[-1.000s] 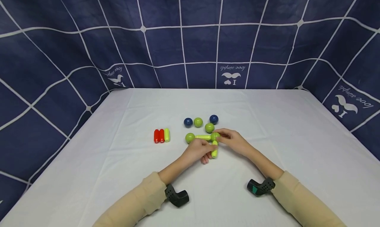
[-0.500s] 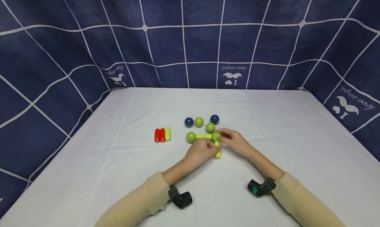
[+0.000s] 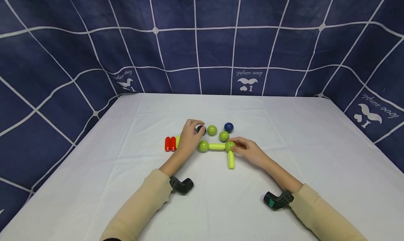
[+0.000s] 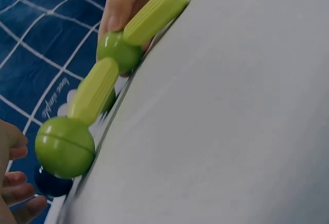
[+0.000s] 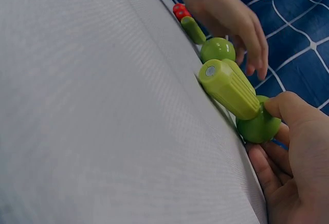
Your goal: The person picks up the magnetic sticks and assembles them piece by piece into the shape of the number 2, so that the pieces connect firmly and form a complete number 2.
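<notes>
My right hand pinches a green ball between thumb and fingers. This ball joins two yellow-green ribbed rods: one rod runs left to another green ball, the other rod points toward me. My left hand reaches over a dark blue ball, its thumb and fingers spread about it. In the left wrist view, fingertips of that hand are close beside a dark blue ball, behind the green ball of the joined piece.
Two red rods and a yellow-green rod, partly hidden by the left hand, lie at left. Two loose green balls, one farther left and one nearer, lie behind the joined piece, with another blue ball. A dark blue grid cloth hangs behind.
My left hand has let go of the rod pointing toward me and moved up and left to the blue ball. My right hand stays on its green ball.
</notes>
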`<state>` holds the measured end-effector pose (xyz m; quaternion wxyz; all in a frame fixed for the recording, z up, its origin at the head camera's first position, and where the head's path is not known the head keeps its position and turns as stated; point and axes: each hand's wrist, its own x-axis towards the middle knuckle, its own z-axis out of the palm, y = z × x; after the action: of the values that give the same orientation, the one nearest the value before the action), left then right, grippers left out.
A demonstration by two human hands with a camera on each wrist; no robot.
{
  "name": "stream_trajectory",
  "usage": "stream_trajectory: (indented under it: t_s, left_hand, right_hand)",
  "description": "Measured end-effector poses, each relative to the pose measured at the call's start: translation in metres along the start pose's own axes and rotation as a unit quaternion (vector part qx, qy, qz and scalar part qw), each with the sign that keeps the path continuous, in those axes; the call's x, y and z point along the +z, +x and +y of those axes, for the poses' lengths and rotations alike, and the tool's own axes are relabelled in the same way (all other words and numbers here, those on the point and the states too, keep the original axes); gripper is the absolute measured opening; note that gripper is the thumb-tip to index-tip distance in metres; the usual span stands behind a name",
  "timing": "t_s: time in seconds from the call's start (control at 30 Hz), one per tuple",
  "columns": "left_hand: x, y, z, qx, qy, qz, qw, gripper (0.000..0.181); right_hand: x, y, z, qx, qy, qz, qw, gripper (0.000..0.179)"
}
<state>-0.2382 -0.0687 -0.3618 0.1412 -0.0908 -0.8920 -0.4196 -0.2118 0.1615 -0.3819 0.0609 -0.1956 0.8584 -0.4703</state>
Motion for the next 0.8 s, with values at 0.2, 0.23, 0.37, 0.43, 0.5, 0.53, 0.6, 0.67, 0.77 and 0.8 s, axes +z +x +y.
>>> stream_trajectory:
  t_s: [0.2,0.23,0.37,0.43,0.5,0.53,0.6,0.67,0.77,0.8]
  left_hand:
    - [0.000,0.006,-0.015,-0.028,-0.006,-0.045,0.9986,0.033]
    - [0.000,0.006,-0.015,-0.030,-0.002,-0.049,0.9983,0.034]
    - [0.001,0.006,-0.017,-0.042,0.015,-0.053,0.9976,0.034]
    - [0.001,0.005,-0.016,-0.043,0.020,-0.042,0.9980,0.034]
    - [0.000,0.002,-0.014,-0.038,0.020,-0.025,0.9988,0.034]
    - [-0.001,0.000,-0.012,-0.032,0.017,-0.016,0.9992,0.034]
    - [-0.002,-0.005,-0.006,-0.013,0.010,-0.001,0.9999,0.035]
    - [-0.003,-0.013,0.001,0.014,0.001,0.005,0.9999,0.035]
    - [-0.003,-0.028,0.014,0.065,-0.015,-0.009,0.9977,0.036]
    - [-0.002,-0.034,0.018,0.077,-0.022,-0.019,0.9966,0.036]
  right_hand:
    - [0.001,-0.001,0.001,-0.001,-0.005,0.003,1.0000,0.040]
    - [0.001,-0.001,0.001,0.000,-0.004,0.003,1.0000,0.040]
    - [0.001,-0.002,0.002,0.000,-0.004,0.004,1.0000,0.040]
    - [0.002,-0.003,0.002,0.002,-0.002,0.004,1.0000,0.040]
    - [0.003,-0.004,0.003,0.003,-0.001,0.004,1.0000,0.040]
    - [0.003,-0.004,0.003,0.004,0.000,0.004,1.0000,0.041]
    - [0.004,-0.004,0.004,0.005,0.000,0.004,1.0000,0.041]
    - [0.004,-0.004,0.005,0.004,0.000,0.005,1.0000,0.041]
    - [0.003,-0.004,0.005,0.003,0.002,0.008,1.0000,0.042]
    - [0.003,-0.004,0.005,0.002,0.002,0.009,1.0000,0.042]
